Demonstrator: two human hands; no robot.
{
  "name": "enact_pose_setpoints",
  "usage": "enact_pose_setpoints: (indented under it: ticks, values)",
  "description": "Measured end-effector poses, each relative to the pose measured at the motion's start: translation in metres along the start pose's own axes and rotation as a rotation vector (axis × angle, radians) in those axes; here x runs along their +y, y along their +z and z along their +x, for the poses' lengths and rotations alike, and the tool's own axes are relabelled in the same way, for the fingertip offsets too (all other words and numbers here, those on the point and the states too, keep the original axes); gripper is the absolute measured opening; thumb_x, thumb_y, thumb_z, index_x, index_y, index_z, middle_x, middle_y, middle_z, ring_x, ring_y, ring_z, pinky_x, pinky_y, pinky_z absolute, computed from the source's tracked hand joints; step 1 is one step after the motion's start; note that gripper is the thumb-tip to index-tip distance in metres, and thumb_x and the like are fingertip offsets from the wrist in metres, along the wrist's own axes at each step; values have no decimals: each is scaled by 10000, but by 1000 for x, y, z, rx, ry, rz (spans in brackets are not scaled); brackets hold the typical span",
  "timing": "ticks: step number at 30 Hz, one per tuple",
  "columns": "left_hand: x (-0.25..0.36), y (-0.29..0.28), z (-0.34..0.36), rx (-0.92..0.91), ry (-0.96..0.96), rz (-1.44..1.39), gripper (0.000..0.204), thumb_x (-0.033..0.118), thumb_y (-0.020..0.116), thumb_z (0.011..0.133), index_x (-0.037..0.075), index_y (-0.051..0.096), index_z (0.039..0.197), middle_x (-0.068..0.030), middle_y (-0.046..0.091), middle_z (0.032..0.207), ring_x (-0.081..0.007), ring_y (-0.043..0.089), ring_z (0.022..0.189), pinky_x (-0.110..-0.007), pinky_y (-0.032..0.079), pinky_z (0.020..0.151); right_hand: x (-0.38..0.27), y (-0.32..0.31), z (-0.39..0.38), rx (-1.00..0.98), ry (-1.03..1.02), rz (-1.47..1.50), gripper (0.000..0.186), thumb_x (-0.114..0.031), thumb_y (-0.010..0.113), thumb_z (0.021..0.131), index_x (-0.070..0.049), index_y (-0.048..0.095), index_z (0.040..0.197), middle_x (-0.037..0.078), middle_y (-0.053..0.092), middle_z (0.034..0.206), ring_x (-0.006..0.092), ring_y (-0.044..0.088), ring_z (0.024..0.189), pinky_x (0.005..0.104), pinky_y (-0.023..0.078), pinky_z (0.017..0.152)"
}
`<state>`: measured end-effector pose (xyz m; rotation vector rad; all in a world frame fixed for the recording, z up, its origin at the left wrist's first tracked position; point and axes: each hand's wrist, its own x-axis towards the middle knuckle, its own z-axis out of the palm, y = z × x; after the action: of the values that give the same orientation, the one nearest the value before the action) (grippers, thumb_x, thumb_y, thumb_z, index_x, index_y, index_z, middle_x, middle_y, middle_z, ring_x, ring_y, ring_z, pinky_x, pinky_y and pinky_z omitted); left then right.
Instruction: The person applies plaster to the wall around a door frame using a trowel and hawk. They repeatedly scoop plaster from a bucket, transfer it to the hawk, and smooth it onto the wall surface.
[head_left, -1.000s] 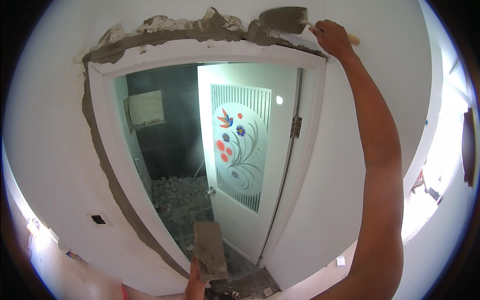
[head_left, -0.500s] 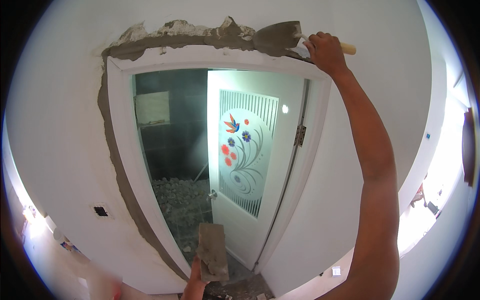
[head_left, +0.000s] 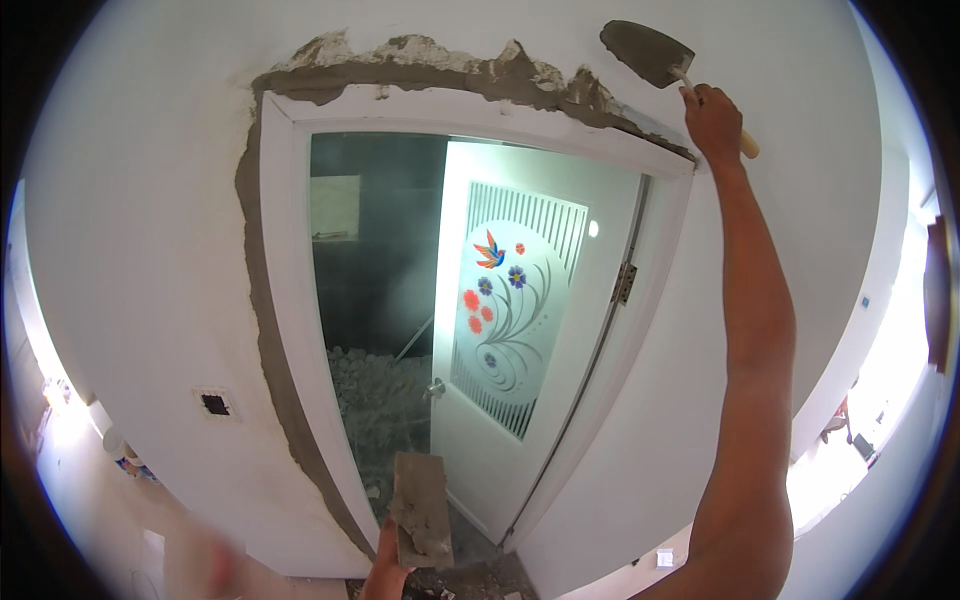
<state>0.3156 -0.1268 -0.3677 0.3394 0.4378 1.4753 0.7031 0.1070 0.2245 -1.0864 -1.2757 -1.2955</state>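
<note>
My right hand is raised at the upper right, closed round the wooden handle of a trowel. The mortar-smeared blade points up and left, apart from the wall, beyond the top right corner of the white door frame. Grey mortar fills the gap above the frame, with a ragged, chipped upper edge. More of it runs down the frame's left side. Low in the middle, my left hand holds a flat rectangular board with wet mortar on it; most of its fingers are behind the board.
Inside the frame a white door with a flower-and-bird glass panel stands ajar. Rubble lies on the floor of the dark room behind. An open switch box sits in the left wall. Bright openings show at both far sides.
The trowel has come away from the mortar above the frame, moving right and up, its blade now tilted the other way. The view has shifted slightly. The board stays low in my left hand.
</note>
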Motion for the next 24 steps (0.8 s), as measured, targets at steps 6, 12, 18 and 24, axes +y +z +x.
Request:
enact_pose_setpoints:
  ticks: [6,12,18,24]
  values:
    - [2,-12,6,-70,107,286,396,223,453,1020,50,446,1376,-140,608,1203,-294,651,1045,-414,569,859,-33,-11,-1,-237,-270,355,355,-354,603,941,-15,701,907,166,668,838,364,633,793,452,489,748]
    - [13,31,-6,85,-29,2,376,233,467,1015,48,466,1342,-103,610,1135,-217,648,991,-375,570,794,-64,-24,5,-472,-201,245,347,-333,588,942,-10,701,890,166,674,820,364,639,820,465,497,775]
    - [6,-11,9,-142,9,5,392,220,428,1034,50,427,1387,-142,601,1221,-273,644,1063,-404,565,867,-52,-10,18,-275,-166,52,374,-365,535,967,-29,670,874,186,687,878,388,661,901,503,509,802]
    - [10,11,-1,-8,-20,64,334,221,457,1021,57,481,1311,-99,608,1107,-217,659,942,-367,581,740,-47,-24,-24,-281,168,265,407,-378,492,982,7,621,962,227,671,938,452,630,935,523,486,849]
